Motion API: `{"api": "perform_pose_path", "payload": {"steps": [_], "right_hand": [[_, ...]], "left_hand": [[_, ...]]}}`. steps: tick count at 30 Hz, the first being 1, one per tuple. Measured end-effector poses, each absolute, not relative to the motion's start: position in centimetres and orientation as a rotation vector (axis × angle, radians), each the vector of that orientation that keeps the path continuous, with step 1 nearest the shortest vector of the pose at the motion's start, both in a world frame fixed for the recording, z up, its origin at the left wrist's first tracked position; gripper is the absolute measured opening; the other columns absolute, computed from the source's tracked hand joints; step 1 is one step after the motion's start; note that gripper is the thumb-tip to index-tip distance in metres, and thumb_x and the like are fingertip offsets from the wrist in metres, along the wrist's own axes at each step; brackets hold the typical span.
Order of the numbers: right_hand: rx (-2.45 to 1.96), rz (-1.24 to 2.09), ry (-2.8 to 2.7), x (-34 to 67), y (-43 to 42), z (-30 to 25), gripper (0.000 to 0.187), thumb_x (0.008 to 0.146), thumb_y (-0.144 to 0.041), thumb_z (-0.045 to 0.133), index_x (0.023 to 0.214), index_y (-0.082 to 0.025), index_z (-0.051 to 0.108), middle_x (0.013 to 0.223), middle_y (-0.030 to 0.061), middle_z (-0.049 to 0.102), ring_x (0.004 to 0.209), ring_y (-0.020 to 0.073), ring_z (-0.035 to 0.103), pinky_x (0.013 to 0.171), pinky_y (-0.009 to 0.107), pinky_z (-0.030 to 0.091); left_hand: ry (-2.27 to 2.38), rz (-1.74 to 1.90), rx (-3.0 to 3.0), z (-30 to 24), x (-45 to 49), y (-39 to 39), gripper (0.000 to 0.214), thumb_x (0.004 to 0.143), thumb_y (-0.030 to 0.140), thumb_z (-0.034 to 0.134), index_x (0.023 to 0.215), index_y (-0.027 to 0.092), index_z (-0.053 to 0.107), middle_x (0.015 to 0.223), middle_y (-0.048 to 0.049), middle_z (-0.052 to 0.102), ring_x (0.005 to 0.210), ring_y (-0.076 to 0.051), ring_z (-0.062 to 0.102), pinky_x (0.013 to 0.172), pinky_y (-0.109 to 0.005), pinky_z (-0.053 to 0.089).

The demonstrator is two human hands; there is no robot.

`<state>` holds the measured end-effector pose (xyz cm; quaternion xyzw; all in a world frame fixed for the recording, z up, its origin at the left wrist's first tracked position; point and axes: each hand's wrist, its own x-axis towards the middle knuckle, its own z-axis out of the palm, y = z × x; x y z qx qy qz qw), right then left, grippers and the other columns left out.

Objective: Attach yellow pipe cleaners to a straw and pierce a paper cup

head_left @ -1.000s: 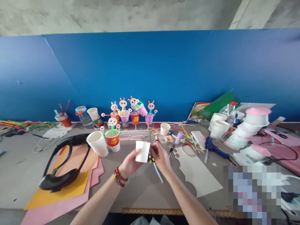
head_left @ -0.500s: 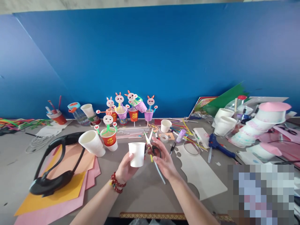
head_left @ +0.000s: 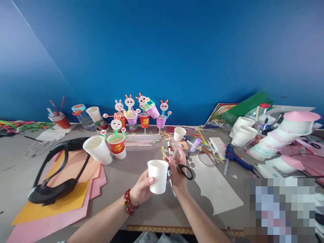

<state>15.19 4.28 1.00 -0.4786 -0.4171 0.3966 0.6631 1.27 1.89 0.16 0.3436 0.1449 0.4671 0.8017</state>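
My left hand (head_left: 142, 190) is wrapped round a plain white paper cup (head_left: 157, 176), holding it upright above the grey table (head_left: 141, 206). A red bead bracelet (head_left: 128, 202) sits on that wrist. My right hand (head_left: 178, 168) is just right of the cup and grips black-handled scissors (head_left: 184, 171), the handle loops sticking out to the right and the blades hidden behind the cup. A thin straw (head_left: 171, 186) lies on the table under both hands.
Bunny-decorated cups (head_left: 141, 116) stand at the back by the blue wall. Stacked white cups (head_left: 97, 150), a black headset (head_left: 57, 173) on coloured paper (head_left: 48, 202), white card (head_left: 215, 185), a blue glue gun (head_left: 234, 158), loose straws and more cups (head_left: 241, 133) surround the hands.
Both hands came nearer and slightly right with the cup. The scissors turned: blades that pointed up beside the cup are now hidden behind it, handles swung out right. The view tilted up.
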Motion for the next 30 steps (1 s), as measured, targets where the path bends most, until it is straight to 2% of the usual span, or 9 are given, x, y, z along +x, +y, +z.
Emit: {"api": "perform_pose_path", "payload": {"steps": [2,5,8,13,15,19,22,27,30], "right_hand": [[-1.065,0.927,-0.961,15.5,4.5,0.9,0.057,0.085,-0.043,0.068,0.133,-0.02,0.05,0.091,0.0062,0.072,0.081,0.0241,0.072,0.073,0.037,0.059],[-1.049,0.929,-0.925,16.2,4.9,0.7,0.037,0.087,-0.043,0.065,0.116,-0.021,0.063,0.094,0.0073,0.075,0.083,0.024,0.073,0.078,0.038,0.058],[-1.016,0.948,-0.934,16.5,4.7,0.7,0.024,0.091,-0.042,0.06,0.101,-0.021,0.066,0.092,0.0071,0.075,0.076,0.0212,0.072,0.071,0.034,0.058],[-0.941,0.973,-1.2,15.4,2.8,0.9,0.014,0.089,-0.035,0.064,0.09,-0.021,0.061,0.078,0.0028,0.071,0.055,0.014,0.063,0.054,0.028,0.053],[-0.953,0.92,-1.312,14.9,2.1,0.9,0.012,0.089,-0.033,0.064,0.086,-0.022,0.059,0.073,0.0007,0.068,0.053,0.0129,0.062,0.051,0.026,0.051],[-0.994,0.859,-1.46,14.6,1.6,1.0,0.012,0.092,-0.029,0.058,0.082,-0.023,0.058,0.071,0.0003,0.068,0.058,0.0137,0.065,0.056,0.026,0.053],[-1.0,0.843,-1.533,14.7,1.8,1.2,0.012,0.093,-0.028,0.055,0.083,-0.023,0.06,0.076,0.0012,0.071,0.06,0.0139,0.066,0.059,0.026,0.054],[-0.979,0.822,-1.635,14.8,2.1,1.2,0.01,0.093,-0.025,0.054,0.086,-0.023,0.061,0.08,0.0022,0.073,0.064,0.0157,0.069,0.062,0.028,0.055],[-1.004,0.827,-1.639,14.9,2.1,1.0,0.01,0.093,-0.024,0.054,0.087,-0.024,0.062,0.081,0.0017,0.074,0.066,0.016,0.069,0.064,0.029,0.056]], "left_hand": [[0.338,1.06,0.69,0.2,1.2,2.2,0.071,0.073,0.044,0.077,0.135,0.014,0.056,0.128,-0.0172,0.064,0.117,-0.033,0.06,0.099,-0.04,0.046],[0.434,1.171,0.519,0.3,0.9,3.1,0.059,0.075,0.038,0.077,0.127,0.016,0.061,0.116,-0.0111,0.07,0.106,-0.025,0.065,0.091,-0.031,0.05],[0.517,1.237,0.297,0.6,0.2,4.4,0.04,0.083,0.032,0.071,0.118,0.015,0.064,0.103,-0.008,0.072,0.088,-0.019,0.068,0.078,-0.028,0.053],[0.488,1.207,0.155,0.9,-0.5,5.7,0.03,0.09,0.033,0.063,0.113,0.015,0.06,0.098,-0.0089,0.07,0.089,-0.019,0.068,0.079,-0.031,0.055],[0.459,1.178,0.137,1.0,-0.6,5.7,0.031,0.091,0.036,0.061,0.114,0.015,0.059,0.101,-0.0114,0.07,0.093,-0.021,0.069,0.079,-0.031,0.055],[0.436,1.096,0.167,1.1,-0.6,5.2,0.039,0.091,0.043,0.06,0.115,0.013,0.058,0.106,-0.0156,0.07,0.094,-0.024,0.069,0.078,-0.032,0.056],[0.415,1.057,0.214,1.1,-0.5,5.1,0.038,0.092,0.046,0.057,0.11,0.013,0.059,0.106,-0.016,0.071,0.092,-0.026,0.07,0.072,-0.034,0.056],[0.405,1.033,0.257,1.1,-0.5,5.0,0.041,0.091,0.049,0.055,0.106,0.012,0.063,0.105,-0.0148,0.071,0.071,-0.02,0.067,0.067,-0.033,0.053],[0.408,1.035,0.259,1.1,-0.5,5.0,0.042,0.09,0.049,0.057,0.106,0.011,0.065,0.105,-0.0142,0.071,0.077,-0.021,0.067,0.066,-0.032,0.052]]}}
